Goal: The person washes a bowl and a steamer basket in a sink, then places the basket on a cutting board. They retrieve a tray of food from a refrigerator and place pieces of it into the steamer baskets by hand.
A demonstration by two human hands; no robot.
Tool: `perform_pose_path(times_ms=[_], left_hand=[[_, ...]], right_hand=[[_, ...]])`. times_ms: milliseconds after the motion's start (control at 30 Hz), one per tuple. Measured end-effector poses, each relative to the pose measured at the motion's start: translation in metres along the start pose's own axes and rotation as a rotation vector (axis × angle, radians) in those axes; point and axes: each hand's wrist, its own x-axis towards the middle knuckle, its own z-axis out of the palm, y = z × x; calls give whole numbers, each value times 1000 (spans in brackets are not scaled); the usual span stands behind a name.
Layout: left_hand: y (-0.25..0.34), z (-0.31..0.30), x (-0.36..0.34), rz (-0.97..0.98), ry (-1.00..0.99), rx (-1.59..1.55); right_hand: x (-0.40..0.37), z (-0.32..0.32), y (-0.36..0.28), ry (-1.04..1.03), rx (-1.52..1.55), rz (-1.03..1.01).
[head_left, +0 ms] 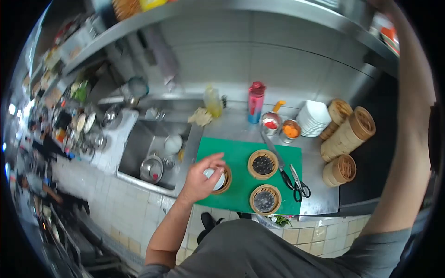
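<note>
My left hand (pixel 202 177) is over the left side of the green cutting board (pixel 236 148), fingers loosely curved and thumb apart from them. Beneath the thumb shows a round white piece (pixel 214 180), overlapping a bamboo steamer basket (pixel 227 180). Two more small steamer baskets sit to the right, one with a dark, dotted round liner (pixel 263 164), the other with a pale translucent one (pixel 264 202). My right arm (pixel 412 106) stretches up to the shelf (pixel 259 5); only a bit of my right hand (pixel 384 4) shows at the top edge, its fingers hidden.
A knife (pixel 277 160) and black-handled scissors (pixel 299 184) lie at the board's right. Behind stand a pink-blue bottle (pixel 256 102), a pan (pixel 270 121), an orange-filled container (pixel 291 130), white dishes (pixel 313 118) and stacked steamers (pixel 343 141). A sink (pixel 153 153) is left; people (pixel 44 185) farther off.
</note>
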Motion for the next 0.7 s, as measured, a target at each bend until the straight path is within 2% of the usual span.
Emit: perform_pose_path(times_ms=[33,100,233,333,367,400,433,467,500,533,567,600,633,667,700], left_hand=[[-27,-8,-27,-39,50,-7],[-76,-35,-83,-258,145,-100],[-132,-76,-165,-413,332,-273],[-123,-74,-164,-432,329,-269],[-123,-68,-156,-383,259,-302],[-116,-57,-138,-386,229,-318],[-101,-43,-114,-277,133,-341],[-85,-27,-88,-162,40,-366],[-64,-9,-60,-127,-26,-431],[-49,10,-37,-95,-92,-491],[-45,31,-19,-91,-118,-499],[-40,51,-1,-104,-186,-540],[-37,65,12,-118,-248,-578],[-56,80,19,-115,-261,-577],[-92,98,27,-187,-299,-530]], right_hand=[[-5,-5,-12,20,48,-22],[1,-7,-12,50,134,-99],[-37,-43,-5,146,468,-117],[-99,-78,-17,236,946,-113],[-125,-82,-35,198,1151,-103],[-152,-83,-55,-10,1391,-23],[-193,-32,-134,480,971,-251],[-195,23,-143,231,1282,-433],[-196,73,-144,-36,1585,-610],[-228,107,-186,-195,1432,-456],[-257,144,-229,-211,1420,-687],[-264,184,-264,-467,1429,-785],[-282,226,-295,-625,1597,-608],[-293,254,-311,-823,1726,-399],[-309,304,-328,-906,1905,-257]])
